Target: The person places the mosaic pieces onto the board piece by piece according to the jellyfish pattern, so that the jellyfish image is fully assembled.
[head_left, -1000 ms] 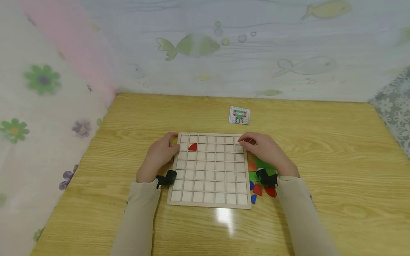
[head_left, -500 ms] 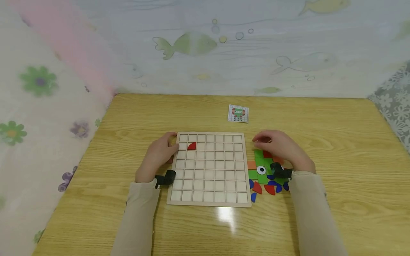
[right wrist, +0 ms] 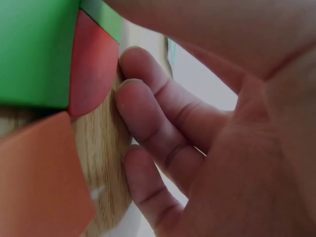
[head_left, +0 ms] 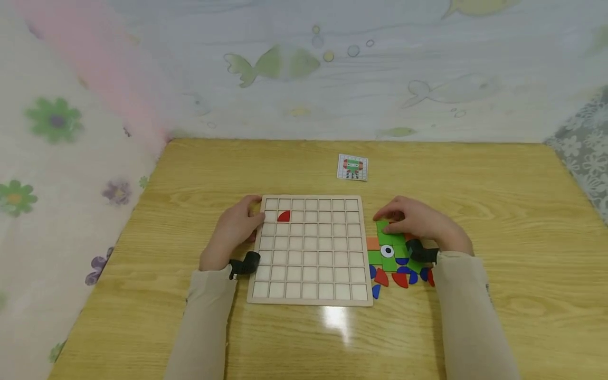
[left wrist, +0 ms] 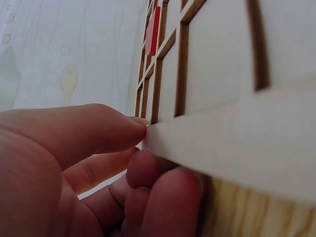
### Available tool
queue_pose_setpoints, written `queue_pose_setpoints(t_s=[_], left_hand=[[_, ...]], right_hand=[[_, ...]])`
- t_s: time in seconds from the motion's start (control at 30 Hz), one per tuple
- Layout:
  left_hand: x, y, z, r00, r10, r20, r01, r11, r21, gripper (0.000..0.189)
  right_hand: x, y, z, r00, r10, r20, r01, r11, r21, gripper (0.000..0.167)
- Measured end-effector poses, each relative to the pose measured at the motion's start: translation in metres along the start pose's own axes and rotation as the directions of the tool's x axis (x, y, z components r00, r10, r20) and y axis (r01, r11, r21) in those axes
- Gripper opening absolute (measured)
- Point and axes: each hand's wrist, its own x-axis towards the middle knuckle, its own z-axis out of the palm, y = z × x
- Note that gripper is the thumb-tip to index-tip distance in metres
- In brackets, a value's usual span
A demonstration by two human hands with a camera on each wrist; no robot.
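Observation:
A square wooden grid board point(head_left: 304, 257) lies flat on the table, with one red quarter-circle piece point(head_left: 284, 216) in a cell at its upper left. My left hand point(head_left: 234, 228) holds the board's left edge. In the left wrist view the thumb point(left wrist: 98, 126) presses the edge from above, with the other fingers bent against its side. Over the loose pieces right of the board, my right hand point(head_left: 418, 219) has its thumb and index finger spread at a green square tile point(head_left: 382, 227). The right wrist view shows its other fingers point(right wrist: 143, 106) loosely bent beside a red piece point(right wrist: 94, 64).
Among the loose pieces are an orange tile point(head_left: 373, 243), an eye tile point(head_left: 387, 251), red quarter-circles point(head_left: 400, 280) and several blue pieces point(head_left: 376, 291). Behind the board lies a small pattern card point(head_left: 352, 167). A painted wall point(head_left: 266, 111) borders the table point(head_left: 228, 163) at the back.
My right hand has moved from the board's upper right corner out to the loose pieces and lowered onto them. My left hand stays at the board's left edge.

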Motion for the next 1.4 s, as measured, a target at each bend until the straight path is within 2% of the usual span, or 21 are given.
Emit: queue_pose_setpoints(t_s=[0.3,0.43,0.57,0.77,1.03,1.4], left_hand=[[-0.003,0.002,-0.002,1.000,0.019,0.006,-0.019,1.000,0.009,0.050],[-0.003,0.001,-0.002,1.000,0.011,0.002,-0.011,1.000,0.002,0.050],[-0.003,0.000,-0.002,1.000,0.006,0.004,-0.006,1.000,-0.008,0.050],[-0.002,0.001,-0.002,1.000,0.009,0.007,-0.009,1.000,-0.006,0.050],[-0.002,-0.001,-0.002,1.000,0.001,0.005,-0.001,1.000,-0.007,0.050],[-0.002,0.001,-0.002,1.000,0.004,0.009,-0.003,1.000,-0.021,0.049]], right_hand=[[0.002,-0.002,0.002,1.000,-0.002,-0.009,0.002,1.000,-0.020,0.020],[0.005,-0.003,0.002,1.000,-0.009,-0.001,0.009,1.000,0.000,0.020],[0.007,-0.003,0.002,1.000,0.018,-0.011,-0.017,1.000,0.024,0.018],[0.007,-0.002,0.000,0.998,0.034,-0.046,-0.032,0.999,0.039,0.015],[0.010,-0.003,0.001,0.992,0.045,-0.118,-0.037,0.997,0.071,0.022],[0.014,-0.016,0.004,0.986,0.020,-0.163,-0.007,0.997,0.080,0.024]])
